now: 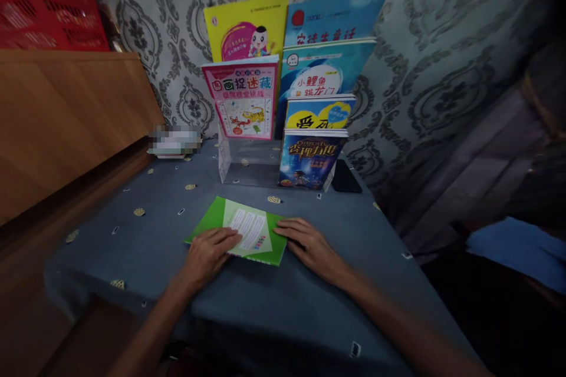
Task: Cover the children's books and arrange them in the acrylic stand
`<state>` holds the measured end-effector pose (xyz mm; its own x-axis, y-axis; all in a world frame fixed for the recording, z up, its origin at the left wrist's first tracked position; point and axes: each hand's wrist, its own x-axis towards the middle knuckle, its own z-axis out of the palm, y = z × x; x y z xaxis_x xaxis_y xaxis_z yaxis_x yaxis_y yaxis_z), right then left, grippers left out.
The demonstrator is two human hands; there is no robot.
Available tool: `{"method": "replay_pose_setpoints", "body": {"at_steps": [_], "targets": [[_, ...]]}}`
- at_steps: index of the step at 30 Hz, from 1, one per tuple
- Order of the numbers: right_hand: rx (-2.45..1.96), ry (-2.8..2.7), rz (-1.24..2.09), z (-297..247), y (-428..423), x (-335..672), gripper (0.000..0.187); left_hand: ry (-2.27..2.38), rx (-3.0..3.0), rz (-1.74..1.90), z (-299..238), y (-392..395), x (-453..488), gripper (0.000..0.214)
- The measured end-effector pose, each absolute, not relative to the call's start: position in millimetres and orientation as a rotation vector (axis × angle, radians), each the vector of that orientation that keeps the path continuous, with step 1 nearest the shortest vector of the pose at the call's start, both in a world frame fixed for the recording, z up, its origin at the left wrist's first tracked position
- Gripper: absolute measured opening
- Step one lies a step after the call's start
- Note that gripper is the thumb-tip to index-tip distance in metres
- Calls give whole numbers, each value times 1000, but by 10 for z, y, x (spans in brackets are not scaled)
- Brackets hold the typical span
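Observation:
A green book [212, 218] with a pale printed panel lies low over the table's front part, long side toward me. My left hand [210, 253] is closed on its near left edge, fingers over the cover. At the right edge, my right hand [312, 247] has its fingertips on the cover and the rest of the hand beside it, closed on that edge. Behind the book stands a clear tiered rack [252, 171]. A pink picture book [245, 100] stands in its left column. The right column holds several books, a dark blue book [309, 159] lowest in front.
A patterned grey-blue cloth [159, 247] covers the table. A dark flat object [346, 177] lies right of the rack. At the back left is a blurred pale stack [174, 141], near a wooden cabinet [66, 123] bearing a red basket [53, 6]. Patterned wallpaper stands behind.

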<state>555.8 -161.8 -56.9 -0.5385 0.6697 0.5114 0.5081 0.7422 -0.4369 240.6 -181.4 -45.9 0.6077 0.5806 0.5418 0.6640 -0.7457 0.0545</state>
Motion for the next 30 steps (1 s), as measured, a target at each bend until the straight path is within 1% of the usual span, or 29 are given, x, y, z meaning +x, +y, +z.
{"method": "replay_pose_setpoints", "body": {"at_steps": [7,16,24,27,30], "targets": [[-915,-2246,339,-527,-1618,5575,42,-1014,-2741,-895,-468,-1830,2385,40],[-925,-2227,331,-536,-1627,5580,42,-1026,-2754,-931,-434,-1859,2387,39],[-980,-2139,461,-518,-1623,5593,42,-991,-2786,-1012,-437,-1868,2372,38],[-968,-2063,541,-525,-1614,5586,39,-965,-2775,-1065,-422,-1871,2372,41],[-942,-1971,633,-521,-1604,5575,31,-947,-2770,-1103,-400,-1884,2376,42]]}}
